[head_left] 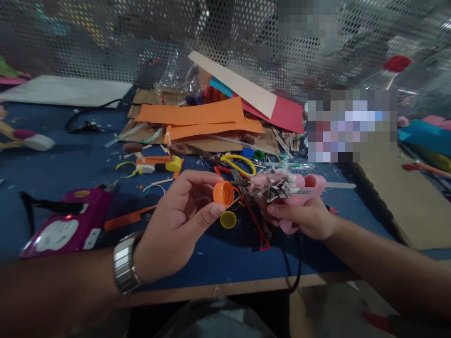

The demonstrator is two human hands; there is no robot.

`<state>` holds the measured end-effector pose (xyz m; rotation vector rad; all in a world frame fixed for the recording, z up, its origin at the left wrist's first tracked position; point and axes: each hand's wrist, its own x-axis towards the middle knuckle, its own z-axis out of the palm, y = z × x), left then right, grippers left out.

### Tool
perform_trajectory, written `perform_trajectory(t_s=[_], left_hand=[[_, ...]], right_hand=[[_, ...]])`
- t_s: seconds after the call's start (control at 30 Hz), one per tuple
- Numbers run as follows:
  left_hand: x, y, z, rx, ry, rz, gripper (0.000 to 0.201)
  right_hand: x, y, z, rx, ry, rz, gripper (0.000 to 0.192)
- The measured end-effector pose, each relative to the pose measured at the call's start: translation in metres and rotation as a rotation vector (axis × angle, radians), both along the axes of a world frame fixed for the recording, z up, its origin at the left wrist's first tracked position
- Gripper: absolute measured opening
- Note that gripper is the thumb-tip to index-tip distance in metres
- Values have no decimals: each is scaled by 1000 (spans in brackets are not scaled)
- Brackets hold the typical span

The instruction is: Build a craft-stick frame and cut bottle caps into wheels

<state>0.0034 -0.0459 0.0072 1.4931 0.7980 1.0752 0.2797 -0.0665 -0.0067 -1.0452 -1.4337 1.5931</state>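
Between the thumb and fingers of my left hand [176, 220] is an orange bottle cap [223, 194], its hollow side turned to the right. My right hand [305, 216] grips a pink hot glue gun [299, 184], whose nozzle points left and reaches the cap's rim. Scraps of torn paper cling to the gun's front, a small red light glows on its side, and a clear glue stick [341, 185] sticks out behind. Whether the nozzle touches the cap I cannot tell. Just below the cap lies a yellow bottle cap [228, 219].
Yellow-handled scissors [239, 165] and red-handled scissors [262, 234] lie near the hands. Orange paper [197, 115] and cardboard are piled behind. A purple device [70, 220] with a red light sits left, a cardboard sheet [405, 197] right. A black cord [298, 267] hangs over the table's front edge.
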Motion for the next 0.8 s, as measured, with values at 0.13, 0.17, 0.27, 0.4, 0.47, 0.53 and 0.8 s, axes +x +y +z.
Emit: perform_trajectory(t_s=[0.13,0.17,0.27,0.4,0.47,0.53,0.8], left_hand=[[1,0,0,-11,-7,-14,25],[1,0,0,-13,-9,-16,25],[1,0,0,-20,-23,-21,25],[1,-1,0,-29,-29,-37,24],[0,-1,-1,-32,-22,-39,24],[0,-1,-1,-34,-13,-36,24],[1,-1,-1,-53,15,-17,25]], right_hand=[[0,0,1,18,2,13,34],[1,0,1,6,-6,10,36],[1,-1,0,-29,-22,1,42],[0,-1,0,12,10,21,39],[0,-1,0,19,9,20,38],[0,-1,-1,21,0,9,40],[3,-4,-6,-14,15,26,38]])
